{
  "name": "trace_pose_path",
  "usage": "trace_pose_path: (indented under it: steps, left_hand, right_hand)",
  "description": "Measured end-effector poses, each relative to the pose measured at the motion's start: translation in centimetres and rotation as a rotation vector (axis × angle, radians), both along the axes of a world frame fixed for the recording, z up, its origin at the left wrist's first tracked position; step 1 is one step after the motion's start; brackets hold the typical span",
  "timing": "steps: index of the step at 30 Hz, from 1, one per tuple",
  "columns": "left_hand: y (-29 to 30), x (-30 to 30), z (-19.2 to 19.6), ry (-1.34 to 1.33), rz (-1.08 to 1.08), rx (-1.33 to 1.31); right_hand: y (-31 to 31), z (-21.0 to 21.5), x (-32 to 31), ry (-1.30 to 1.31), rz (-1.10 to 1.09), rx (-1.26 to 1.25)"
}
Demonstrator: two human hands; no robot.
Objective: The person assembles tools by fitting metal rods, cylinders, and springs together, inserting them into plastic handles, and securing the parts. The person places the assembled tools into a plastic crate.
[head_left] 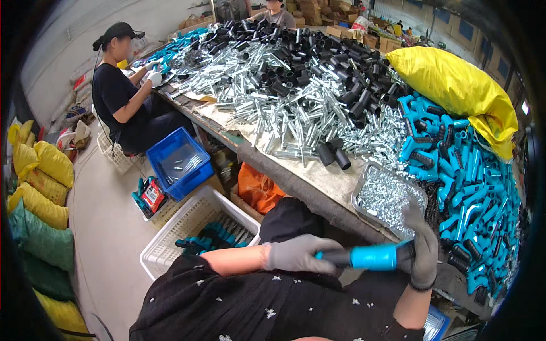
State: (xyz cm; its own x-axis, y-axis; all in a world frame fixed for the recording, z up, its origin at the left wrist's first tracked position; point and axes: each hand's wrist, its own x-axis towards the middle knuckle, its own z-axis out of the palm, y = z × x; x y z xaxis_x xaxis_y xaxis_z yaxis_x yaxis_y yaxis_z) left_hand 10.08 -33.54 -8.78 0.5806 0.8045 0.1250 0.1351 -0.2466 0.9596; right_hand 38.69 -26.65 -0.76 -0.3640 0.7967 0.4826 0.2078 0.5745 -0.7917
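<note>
Across my lap lies a teal-and-black tool handle (pixel 373 257), a teal cylinder with black parts at both sides. Gloved in grey, my left hand (pixel 301 254) wraps round its black left end, with a bit of teal showing by the fingers. My right hand (pixel 422 250), also in a grey glove, is upright at the other black end. Its palm presses against that end and its fingers stretch up, somewhat smeared by motion. Just beyond those fingers is a metal tray (pixel 359 196) of small shiny metal parts on the table.
The table (pixel 341 190) bears heaps of silvery metal rods (pixel 296 125), black sleeves (pixel 364 102) and teal handles (pixel 472 199), with a yellow sack (pixel 455 85). At left stand a white basket (pixel 165 250) and blue bin (pixel 170 190). A co-worker (pixel 119 91) sits farther left.
</note>
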Motion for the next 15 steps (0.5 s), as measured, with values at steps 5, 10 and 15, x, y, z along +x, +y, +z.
trace_pose_path:
  steps: [5, 10, 15]
  left_hand:
    - [1.1, 1.1, -0.6, 0.280, -0.087, 0.058]
    - [0.0, 0.4, 0.5, -0.290, -0.077, -0.479]
    - [1.1, 2.4, -1.2, 0.346, -0.134, 0.090]
  right_hand:
    - [-3.7, 1.2, -1.3, 0.106, 0.316, 0.010]
    - [-3.9, -0.3, 1.4, 0.098, 0.101, 0.021]
    - [-1.2, 2.7, -1.5, -0.049, 0.283, 0.058]
